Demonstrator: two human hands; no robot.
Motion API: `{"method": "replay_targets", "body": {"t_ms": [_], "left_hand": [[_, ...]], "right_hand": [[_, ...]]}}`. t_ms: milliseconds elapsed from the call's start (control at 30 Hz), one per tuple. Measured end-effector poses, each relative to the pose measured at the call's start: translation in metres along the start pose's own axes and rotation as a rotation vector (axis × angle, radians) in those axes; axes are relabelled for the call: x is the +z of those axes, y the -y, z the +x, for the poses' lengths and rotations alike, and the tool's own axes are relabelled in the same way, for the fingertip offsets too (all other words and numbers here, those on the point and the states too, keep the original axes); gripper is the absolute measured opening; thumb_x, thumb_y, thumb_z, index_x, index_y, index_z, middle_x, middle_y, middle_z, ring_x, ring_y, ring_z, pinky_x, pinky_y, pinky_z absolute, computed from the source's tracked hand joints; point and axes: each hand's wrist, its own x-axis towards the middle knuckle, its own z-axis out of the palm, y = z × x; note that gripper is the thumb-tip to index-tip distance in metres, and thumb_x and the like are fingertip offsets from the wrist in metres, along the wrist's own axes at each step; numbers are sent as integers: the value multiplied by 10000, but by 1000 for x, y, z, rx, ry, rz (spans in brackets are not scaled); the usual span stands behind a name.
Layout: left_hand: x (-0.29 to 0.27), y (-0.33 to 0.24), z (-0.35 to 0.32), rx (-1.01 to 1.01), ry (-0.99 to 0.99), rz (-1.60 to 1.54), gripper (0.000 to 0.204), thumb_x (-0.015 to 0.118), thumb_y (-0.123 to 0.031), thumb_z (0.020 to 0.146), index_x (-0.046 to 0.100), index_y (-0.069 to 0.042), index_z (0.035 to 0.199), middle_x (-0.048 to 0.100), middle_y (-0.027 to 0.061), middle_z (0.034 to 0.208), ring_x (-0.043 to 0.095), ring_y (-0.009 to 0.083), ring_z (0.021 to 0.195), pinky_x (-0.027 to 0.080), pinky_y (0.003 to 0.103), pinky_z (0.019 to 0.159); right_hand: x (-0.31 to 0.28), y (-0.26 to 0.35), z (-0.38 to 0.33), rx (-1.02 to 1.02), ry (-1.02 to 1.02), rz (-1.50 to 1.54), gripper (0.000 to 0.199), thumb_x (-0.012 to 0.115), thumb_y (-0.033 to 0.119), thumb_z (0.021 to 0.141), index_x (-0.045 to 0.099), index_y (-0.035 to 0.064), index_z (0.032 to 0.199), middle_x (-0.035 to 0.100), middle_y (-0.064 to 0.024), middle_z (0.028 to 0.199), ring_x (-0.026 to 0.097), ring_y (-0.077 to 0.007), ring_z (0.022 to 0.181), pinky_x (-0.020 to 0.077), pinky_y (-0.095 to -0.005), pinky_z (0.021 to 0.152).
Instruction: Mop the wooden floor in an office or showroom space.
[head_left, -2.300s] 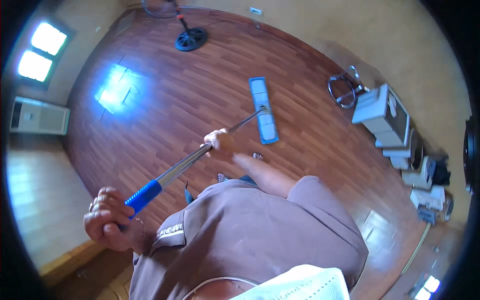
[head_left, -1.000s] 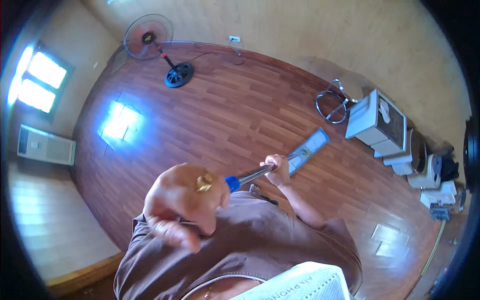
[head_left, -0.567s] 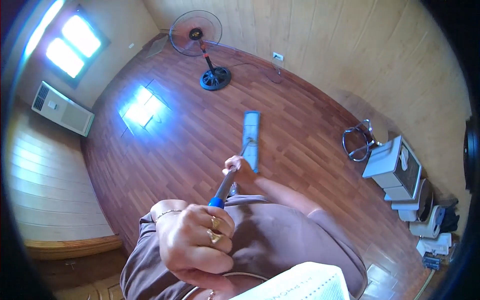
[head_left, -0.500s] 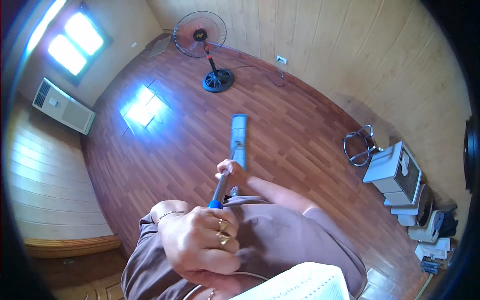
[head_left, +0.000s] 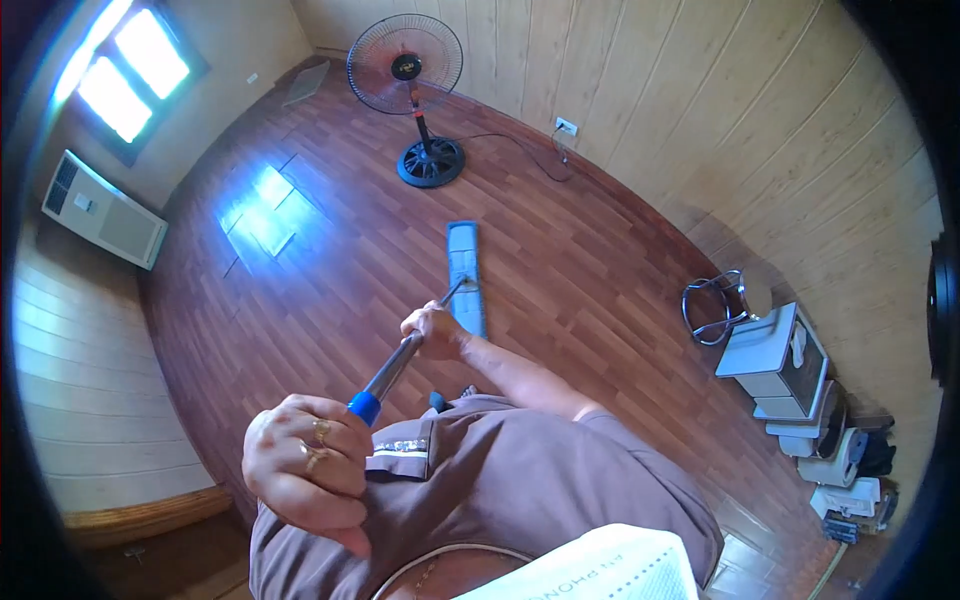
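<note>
Fingers (head_left: 312, 447) round mop (head_left: 393, 370), diagonally forward-right

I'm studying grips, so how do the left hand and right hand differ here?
The left hand holds the blue grip; the right hand holds the metal pole, nearer the mop head. Gold-coloured rings show on the left hand, none visibly on the right hand. Both hands are closed.

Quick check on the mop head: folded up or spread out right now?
Spread out. The blue mop head lies as one long, straight strip on the plank floor, with the metal pole joining near its middle.
</note>
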Motion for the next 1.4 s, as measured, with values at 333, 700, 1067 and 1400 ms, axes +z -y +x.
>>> {"method": "replay_targets", "body": {"t_ms": [333, 700, 1067, 1400], "left_hand": [[31, 152, -119, -74, -72, -210, 289, 810, -283, 719, 628, -81, 815, 612, 59, 774, 598, 260, 717, 458, 385, 669], [100, 299, -167, -170, 240, -251, 112, 688, -102, 790, 633, -45, 869, 646, 107, 910, 610, 299, 916, 440, 431, 841], [85, 260, -200, -253, -18, -21, 96, 683, -76, 755, 618, -39, 815, 639, 122, 888, 617, 296, 870, 435, 422, 799], [110, 190, -165, -272, -334, 222, 168, 709, -92, 688, 549, -86, 637, 563, 45, 712, 577, 250, 666, 456, 385, 659]], "right_hand": [[16, -144, -99, 368, -286, -300, 251, 638, 290, 673, 530, 93, 560, 544, -122, 575, 582, -309, 590, 441, -426, 567], [12, -274, -199, 645, -411, -434, 241, 699, 239, 676, 529, 89, 596, 584, -101, 662, 596, -309, 703, 448, -439, 659], [37, -304, -122, 243, -198, -285, 219, 653, 197, 656, 500, 74, 559, 558, -143, 604, 586, -349, 640, 458, -454, 593], [67, -261, -21, -136, 117, 26, 270, 662, 181, 671, 460, 46, 552, 496, -176, 569, 546, -349, 555, 404, -420, 505]]}}
